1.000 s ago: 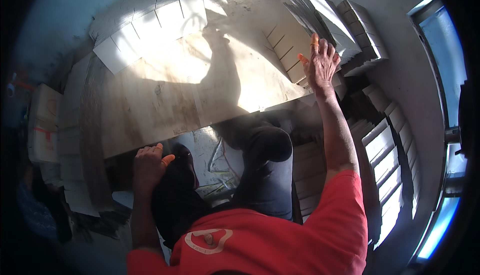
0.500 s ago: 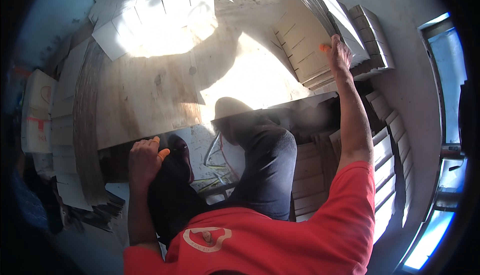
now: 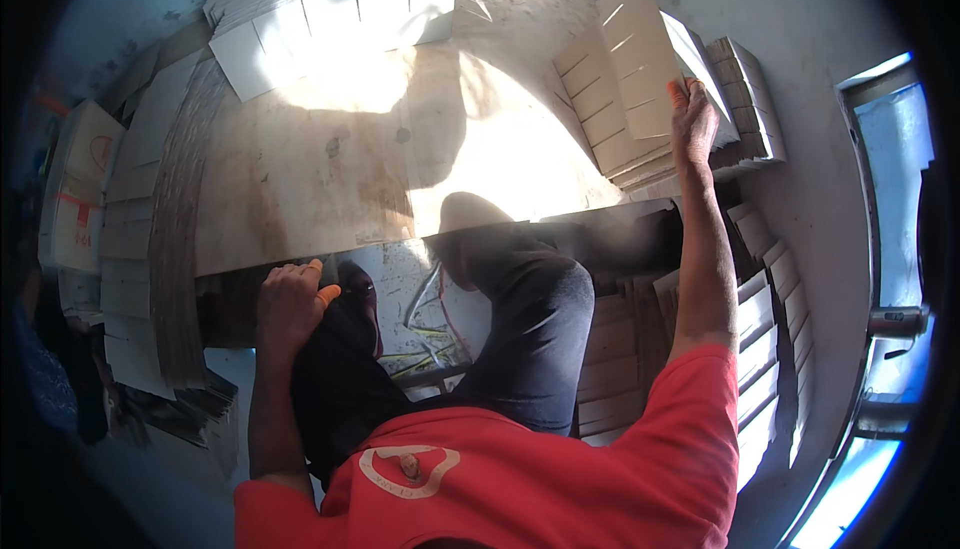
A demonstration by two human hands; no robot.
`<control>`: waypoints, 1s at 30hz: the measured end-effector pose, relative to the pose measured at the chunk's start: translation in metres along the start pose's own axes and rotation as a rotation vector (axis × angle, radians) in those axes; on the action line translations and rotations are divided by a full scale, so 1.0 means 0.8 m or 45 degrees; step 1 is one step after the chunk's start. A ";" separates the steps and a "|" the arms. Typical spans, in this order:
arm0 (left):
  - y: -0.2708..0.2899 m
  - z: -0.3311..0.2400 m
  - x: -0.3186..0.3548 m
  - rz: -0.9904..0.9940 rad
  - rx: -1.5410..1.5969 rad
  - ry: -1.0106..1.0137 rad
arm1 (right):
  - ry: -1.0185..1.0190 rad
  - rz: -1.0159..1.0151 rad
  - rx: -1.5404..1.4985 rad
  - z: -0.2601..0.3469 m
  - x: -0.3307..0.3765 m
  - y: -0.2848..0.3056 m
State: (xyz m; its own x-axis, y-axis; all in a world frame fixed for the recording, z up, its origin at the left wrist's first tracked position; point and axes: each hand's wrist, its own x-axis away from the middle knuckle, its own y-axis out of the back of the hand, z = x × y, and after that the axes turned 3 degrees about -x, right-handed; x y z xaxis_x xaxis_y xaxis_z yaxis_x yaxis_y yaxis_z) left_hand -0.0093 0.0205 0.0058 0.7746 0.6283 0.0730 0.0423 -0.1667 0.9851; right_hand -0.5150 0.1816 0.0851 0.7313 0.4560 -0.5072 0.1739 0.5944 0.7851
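Note:
My right hand (image 3: pixel 692 121) reaches far forward to the upper right and grips a slotted cardboard divider sheet (image 3: pixel 640 49), lifting it off a stack of like sheets (image 3: pixel 612 134). My left hand (image 3: pixel 290 301) rests near my left knee with fingers curled, at the front edge of a large flat board (image 3: pixel 330 179) that lies in front of me. Its fingertips wear orange covers. I cannot see anything held in the left hand.
A row of white slotted dividers (image 3: pixel 330 14) lies at the board's far edge. Stacks of cardboard pieces stand at the left (image 3: pixel 130 209) and along the right wall (image 3: pixel 770 309). A white carton (image 3: pixel 75 189) sits far left. A window frame (image 3: pixel 880 249) runs down the right.
My right hand reached farther up and right and has taken hold of a divider sheet, tilting it up. My left hand stayed by my knee.

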 end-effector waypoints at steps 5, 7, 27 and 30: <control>0.001 0.005 0.004 0.054 0.071 0.015 | -0.318 0.319 -0.986 0.022 0.052 -0.023; 0.002 0.005 0.003 0.055 0.076 0.002 | -0.586 0.513 -1.682 0.040 0.066 -0.035; 0.007 0.049 -0.067 0.120 0.325 0.189 | -0.187 0.225 -1.332 0.088 0.096 -0.170; 0.015 0.065 -0.125 0.045 0.346 0.294 | -0.165 -0.029 -1.131 0.164 0.070 -0.090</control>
State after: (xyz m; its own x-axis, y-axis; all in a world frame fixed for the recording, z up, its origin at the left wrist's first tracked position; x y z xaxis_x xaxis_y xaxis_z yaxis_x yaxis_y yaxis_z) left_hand -0.0531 -0.0839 0.0023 0.6167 0.7686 0.1701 0.2085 -0.3678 0.9062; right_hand -0.4000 0.0771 0.0470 0.8118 0.3915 -0.4332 -0.3458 0.9202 0.1836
